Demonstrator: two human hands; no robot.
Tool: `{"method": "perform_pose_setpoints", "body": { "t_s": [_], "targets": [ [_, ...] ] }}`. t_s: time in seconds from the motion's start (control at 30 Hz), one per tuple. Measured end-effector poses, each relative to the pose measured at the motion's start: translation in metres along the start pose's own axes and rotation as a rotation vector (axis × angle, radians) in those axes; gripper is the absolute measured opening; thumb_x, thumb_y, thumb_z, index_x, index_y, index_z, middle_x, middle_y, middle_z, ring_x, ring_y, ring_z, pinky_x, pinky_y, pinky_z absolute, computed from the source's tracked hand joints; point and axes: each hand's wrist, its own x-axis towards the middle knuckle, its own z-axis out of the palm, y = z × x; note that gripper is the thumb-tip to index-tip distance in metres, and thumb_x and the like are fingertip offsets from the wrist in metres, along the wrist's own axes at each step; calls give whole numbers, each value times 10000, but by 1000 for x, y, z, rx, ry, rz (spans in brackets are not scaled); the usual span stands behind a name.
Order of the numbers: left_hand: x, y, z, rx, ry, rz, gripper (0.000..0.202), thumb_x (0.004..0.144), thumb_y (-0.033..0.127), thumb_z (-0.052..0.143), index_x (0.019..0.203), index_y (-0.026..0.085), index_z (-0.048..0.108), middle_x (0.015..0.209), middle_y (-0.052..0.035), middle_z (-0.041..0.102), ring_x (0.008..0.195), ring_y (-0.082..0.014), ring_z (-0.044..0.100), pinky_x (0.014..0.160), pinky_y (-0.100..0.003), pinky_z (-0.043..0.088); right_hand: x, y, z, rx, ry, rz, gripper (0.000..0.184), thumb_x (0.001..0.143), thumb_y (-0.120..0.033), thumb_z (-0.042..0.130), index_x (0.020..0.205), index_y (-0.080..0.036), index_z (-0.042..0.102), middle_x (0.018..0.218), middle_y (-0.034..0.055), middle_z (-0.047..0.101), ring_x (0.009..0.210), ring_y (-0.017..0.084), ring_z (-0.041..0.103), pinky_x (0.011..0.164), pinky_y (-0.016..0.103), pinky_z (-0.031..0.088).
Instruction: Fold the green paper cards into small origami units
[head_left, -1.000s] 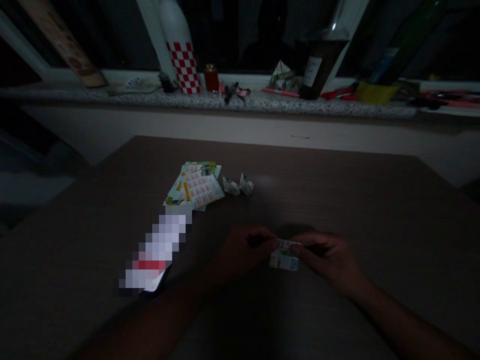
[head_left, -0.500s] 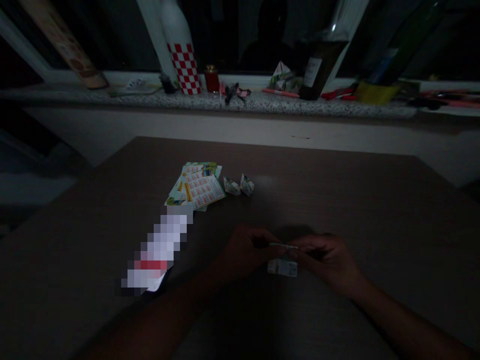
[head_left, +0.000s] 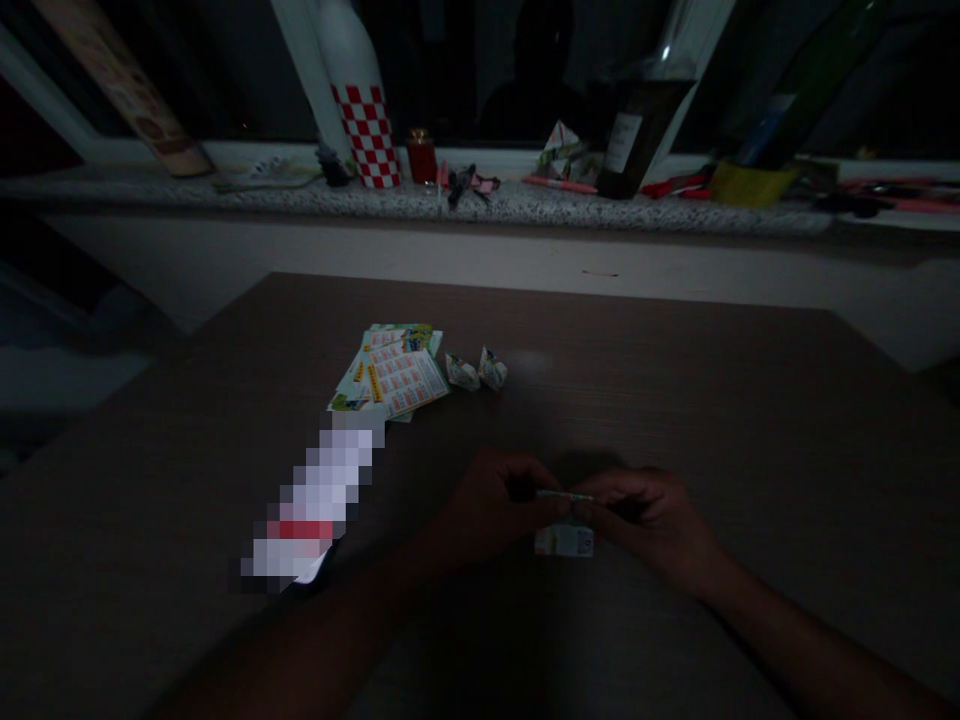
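Observation:
Both hands meet over the table [head_left: 675, 400], pinching a small folded piece of printed paper [head_left: 564, 541]. My left hand [head_left: 499, 500] grips its left end between thumb and fingers. At the right end, my right hand [head_left: 649, 515] pinches it the same way. The upper edge of the paper is folded over, and a pale printed flap hangs below the thumbs. Further off stand two small folded paper pieces [head_left: 493, 369], side by side. Touching or close to their left lies a fanned stack of printed leaflets [head_left: 409, 380].
A lit phone [head_left: 322, 500] with a blurred screen lies left of my hands. Behind the table runs a stone windowsill [head_left: 300, 200] with a red-and-white checkered bottle [head_left: 367, 130], a dark labelled bottle [head_left: 637, 140], a small red jar [head_left: 421, 158] and several other items.
The hands stay in nearly the same place. My thumbs have shifted slightly on the paper's folded edge, and the hanging flap has tilted a little.

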Motion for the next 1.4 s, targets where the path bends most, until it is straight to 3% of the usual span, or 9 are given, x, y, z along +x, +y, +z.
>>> {"method": "perform_pose_setpoints", "body": {
  "t_s": [0.33, 0.63, 1.0, 1.2, 1.4],
  "targets": [
    [-1, 0, -1, 5, -29, 27, 198, 745, 319, 699, 784, 125, 693, 662, -10, 640, 596, -114, 563, 540, -203, 396, 0, -1, 0, -5, 24, -43, 192, 806, -331, 655, 738, -157, 696, 616, 27, 673, 536, 115, 599, 492, 209, 468],
    [0, -1, 0, -134, -33, 72, 127, 726, 250, 717, 719, 125, 697, 665, -13, 650, 621, -114, 580, 577, -208, 427, 0, -4, -1, -41, 5, -84, 189, 822, -311, 639, 721, -164, 699, 616, 29, 687, 538, 122, 609, 490, 215, 488],
    [-1, 3, 1, -138, -21, 80, 105, 714, 228, 717, 705, 126, 698, 648, -12, 644, 612, -113, 567, 562, -205, 412, -1, -7, -2, 72, -16, -11, 177, 803, -331, 665, 744, -173, 720, 608, 21, 691, 514, 123, 610, 476, 215, 503],
    [0, 1, 0, -135, 45, 89, 173, 727, 288, 709, 706, 120, 675, 612, -1, 615, 565, -97, 533, 534, -201, 390, 1, -3, -1, 101, 26, 18, 194, 779, -355, 694, 849, -175, 709, 665, 22, 702, 564, 121, 621, 505, 209, 488],
    [0, -1, 0, -147, 59, 42, 201, 722, 319, 712, 737, 127, 652, 656, -7, 626, 592, -113, 566, 554, -216, 432, 1, -4, -3, -14, 123, -61, 171, 801, -336, 657, 763, -177, 707, 637, 28, 695, 558, 127, 621, 520, 216, 502]
  ]
}}
